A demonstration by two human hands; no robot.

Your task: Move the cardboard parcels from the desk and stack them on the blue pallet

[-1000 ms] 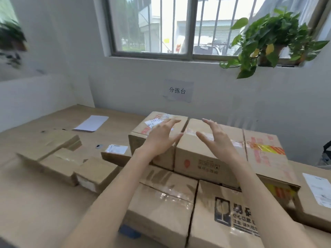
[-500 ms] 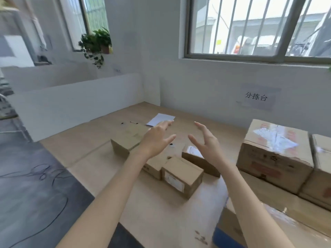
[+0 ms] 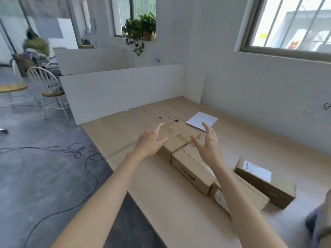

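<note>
**Both hands open above the far parcel, nothing held yet**

My left hand (image 3: 151,144) and right hand (image 3: 208,145) hover at the end of outstretched arms, palms turned toward each other and fingers spread. They are set apart enough to bracket the flat parcel (image 3: 176,135) lying between and just below them on the tabletop (image 3: 179,212) — I judge this readies me to clamp its two sides. Neither hand seems to touch cardboard. A printed parcel (image 3: 189,167) sits under my right wrist, against the flat one. Two more lie along that forearm: a plain parcel (image 3: 258,197) and a labelled parcel (image 3: 268,185). Beyond my right fingertips lies a paper sheet (image 3: 202,120) — the blue pallet is out of view.
</note>
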